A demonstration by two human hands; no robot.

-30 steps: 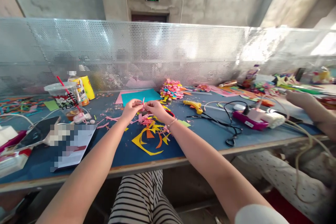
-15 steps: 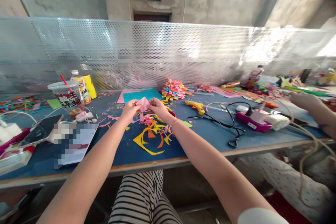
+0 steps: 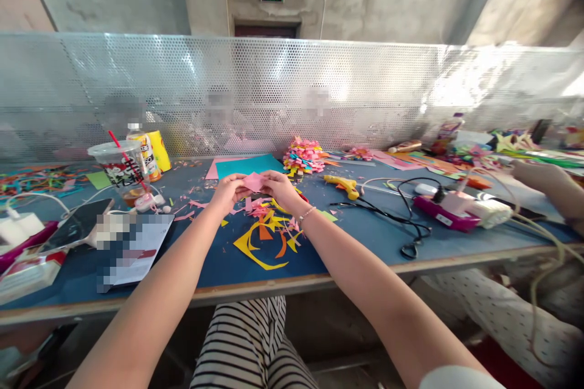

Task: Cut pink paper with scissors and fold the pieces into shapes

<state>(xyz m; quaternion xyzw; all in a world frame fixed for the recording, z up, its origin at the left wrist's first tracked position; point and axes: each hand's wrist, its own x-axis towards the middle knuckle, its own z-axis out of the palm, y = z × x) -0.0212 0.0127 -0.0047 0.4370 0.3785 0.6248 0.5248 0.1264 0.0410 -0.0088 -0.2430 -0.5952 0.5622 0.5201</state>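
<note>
Between my two hands is a small folded piece of pink paper, held above the blue table. My left hand pinches its left side. The right side is pinched by my right hand, which has a bracelet at the wrist. Pink, orange and yellow paper scraps lie below and in front of the hands. Behind them rests a teal sheet over a pink one, beside a many-layered pink, yellow and blue paper ball.
At left stand a plastic cup, a bottle, a phone and a tablet. To the right lie a yellow glue gun, black cables and a purple power strip. A person's hand is at far right.
The pink paper has tilted flatter between my hands, its raised point now lower. The view has shifted slightly.
</note>
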